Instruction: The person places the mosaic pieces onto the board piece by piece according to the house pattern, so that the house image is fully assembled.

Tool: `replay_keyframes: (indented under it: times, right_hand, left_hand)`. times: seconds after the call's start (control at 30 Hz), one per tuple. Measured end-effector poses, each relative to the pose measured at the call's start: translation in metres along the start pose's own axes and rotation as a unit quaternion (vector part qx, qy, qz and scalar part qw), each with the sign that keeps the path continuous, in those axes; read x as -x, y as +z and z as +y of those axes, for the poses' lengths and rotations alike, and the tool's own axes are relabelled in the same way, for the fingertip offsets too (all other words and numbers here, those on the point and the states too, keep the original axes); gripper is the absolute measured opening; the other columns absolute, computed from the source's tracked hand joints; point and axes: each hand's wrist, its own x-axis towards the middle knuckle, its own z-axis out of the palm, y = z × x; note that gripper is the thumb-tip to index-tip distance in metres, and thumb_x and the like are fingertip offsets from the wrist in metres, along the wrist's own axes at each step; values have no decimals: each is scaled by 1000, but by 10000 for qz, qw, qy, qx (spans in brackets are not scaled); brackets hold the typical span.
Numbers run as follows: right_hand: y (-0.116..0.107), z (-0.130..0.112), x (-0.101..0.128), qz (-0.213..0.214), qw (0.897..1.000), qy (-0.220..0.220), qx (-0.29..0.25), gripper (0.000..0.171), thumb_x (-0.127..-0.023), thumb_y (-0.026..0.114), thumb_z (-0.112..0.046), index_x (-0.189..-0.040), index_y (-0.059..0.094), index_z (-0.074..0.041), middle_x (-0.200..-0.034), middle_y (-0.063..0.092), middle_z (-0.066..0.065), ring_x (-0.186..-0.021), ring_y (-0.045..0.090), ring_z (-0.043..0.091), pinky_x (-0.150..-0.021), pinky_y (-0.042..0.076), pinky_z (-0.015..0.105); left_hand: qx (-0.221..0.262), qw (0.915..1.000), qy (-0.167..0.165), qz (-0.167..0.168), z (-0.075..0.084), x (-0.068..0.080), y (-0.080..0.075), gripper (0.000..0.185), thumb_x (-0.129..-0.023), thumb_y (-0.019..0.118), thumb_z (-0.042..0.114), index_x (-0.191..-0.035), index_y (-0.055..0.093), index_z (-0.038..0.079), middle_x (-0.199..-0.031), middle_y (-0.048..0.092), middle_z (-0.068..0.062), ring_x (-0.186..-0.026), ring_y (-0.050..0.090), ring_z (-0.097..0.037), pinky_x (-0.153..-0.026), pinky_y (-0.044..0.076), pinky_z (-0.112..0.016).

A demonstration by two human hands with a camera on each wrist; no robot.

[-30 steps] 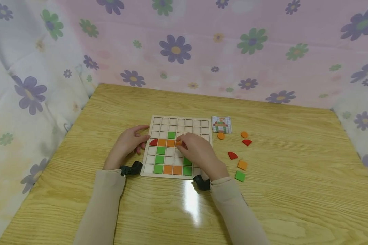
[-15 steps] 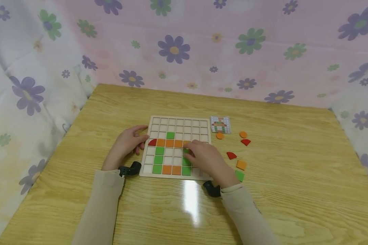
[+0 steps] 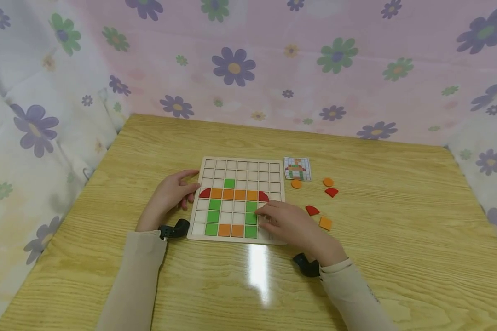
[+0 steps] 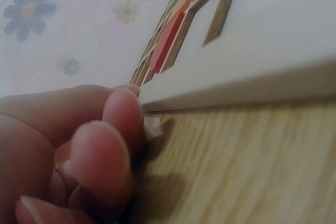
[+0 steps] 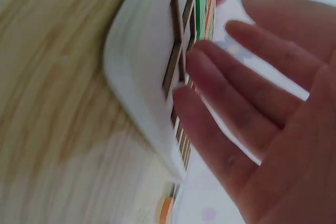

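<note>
A wooden grid board (image 3: 234, 159) lies on the table with colored tiles in its cells. One row has orange squares (image 3: 240, 195) between a red quarter-circle (image 3: 205, 193) on the left and another red quarter-circle (image 3: 263, 196) on the right. Green squares (image 3: 213, 216) form two columns below, joined at the bottom by orange squares (image 3: 230, 230); a single green square (image 3: 229, 183) sits above the row. My left hand (image 3: 171, 195) touches the board's left edge with relaxed fingers. Over the lower right cells hovers my right hand (image 3: 291, 225), fingers loosely extended and holding nothing.
Right of the board lie a printed pattern card (image 3: 297, 168), two orange discs (image 3: 296, 184), two loose red quarter-circles (image 3: 312, 210) and an orange square (image 3: 325, 223). A flowered cloth (image 3: 273, 55) hangs behind the wooden table (image 3: 381, 220).
My right hand has let go of an orange square in the row and drawn back toward the lower right, uncovering the row's right end. My left hand stays at the board's edge.
</note>
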Motion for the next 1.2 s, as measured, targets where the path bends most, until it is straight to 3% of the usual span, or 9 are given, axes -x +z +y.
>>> replay_keyframes:
  times: [0.1, 0.23, 0.33, 0.57, 0.9, 1.07, 1.2]
  right_hand:
    - [-3, 6, 6, -235, 9973, 40, -687, 28, -91, 57, -33, -117, 62, -23, -108, 60, -14, -89, 54, 0, -80, 48, 25]
    - [-8, 18, 17, -585, 9858, 73, -1571, 29, -91, 57, -33, -119, 60, -24, -111, 60, -13, -90, 57, 1, -78, 49, 26]
    - [-12, 25, 25, -757, 9786, 241, -1898, 30, -92, 55, -36, -120, 59, -27, -113, 60, -15, -95, 58, 1, -82, 49, 26]
    - [-25, 34, 40, -981, 9799, 467, -1671, 35, -92, 52, -43, -123, 57, -27, -113, 60, -15, -102, 57, 3, -85, 48, 30]
    - [-44, 52, 51, -1236, 9824, 511, -1305, 31, -92, 56, -33, -119, 58, -20, -93, 61, -12, -87, 57, 4, -74, 48, 26]
    - [-52, 60, 57, -1273, 9800, 925, -1218, 27, -88, 61, -20, -115, 60, -14, -89, 60, -8, -83, 56, 9, -73, 47, 29]
    - [-51, 65, 61, -1364, 9757, 1380, -1021, 28, -84, 66, -19, -111, 61, -14, -88, 60, -6, -82, 55, 10, -72, 46, 31]
  left_hand:
    - [-65, 10000, -60, 19, -1, 0, 0, 52, -91, 58, 34, -139, 41, 25, -67, 60, -9, -45, 52, -18, -48, 50, -34]
    - [134, 9999, -17, -27, -2, 0, 1, 51, -91, 58, 33, -138, 41, 25, -68, 60, -10, -46, 52, -17, -48, 50, -34]
    - [267, 9996, 35, -34, -3, 0, 2, 50, -91, 58, 31, -138, 42, 24, -68, 60, -10, -45, 51, -16, -47, 50, -35]
    - [158, 9999, -4, -36, -3, 0, 1, 51, -91, 57, 32, -139, 41, 25, -66, 60, -9, -44, 50, -17, -49, 51, -36]
    - [-59, 9999, -68, 76, -1, -2, -2, 51, -90, 58, 35, -138, 41, 28, -69, 61, -10, -45, 54, -19, -42, 44, -30]
    - [120, 9999, -99, -19, 2, 1, 0, 52, -90, 59, 35, -138, 41, 28, -72, 61, -11, -48, 53, -17, -46, 48, -31]
    - [20, 10000, -87, -24, 6, 5, 3, 54, -88, 61, 35, -138, 42, 28, -73, 61, -9, -53, 54, -16, -51, 51, -31]
